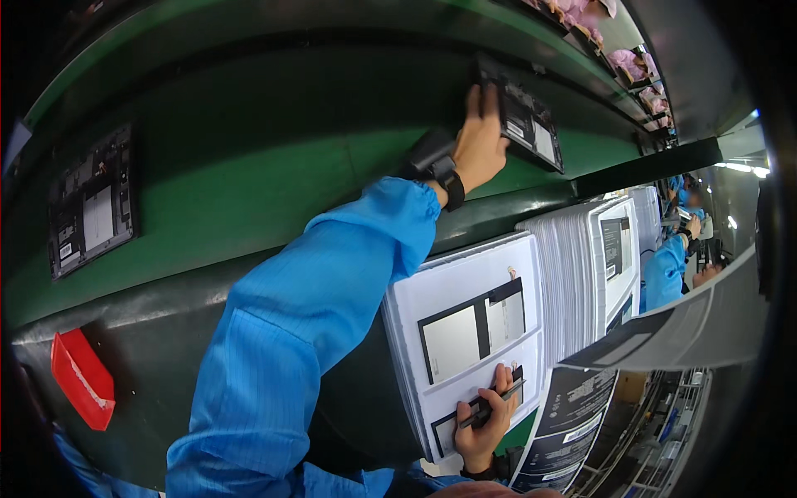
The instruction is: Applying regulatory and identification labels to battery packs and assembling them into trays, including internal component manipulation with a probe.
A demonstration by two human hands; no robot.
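My left hand (480,149), in a blue sleeve with a black wristband, grips the left edge of a thin, dark, open electronic device chassis (531,124) at the far side of the green surface. Lower right, my right hand (486,423) holds a slim black pen-like tool (490,404). Its fingers lie over the near compartment of a white plastic tray (444,394), partly covering a flat battery pack (444,432) there. Another flat battery pack (473,330), silver with black edges, lies in the tray's far compartment.
A second open chassis (93,203) lies on the green surface (274,158) at left. A red open box (83,378) sits near the front left. Stacked white trays (573,270) stand at right, near a dark printed panel (573,423). Beyond, a co-worker's blue sleeve (664,274) shows.
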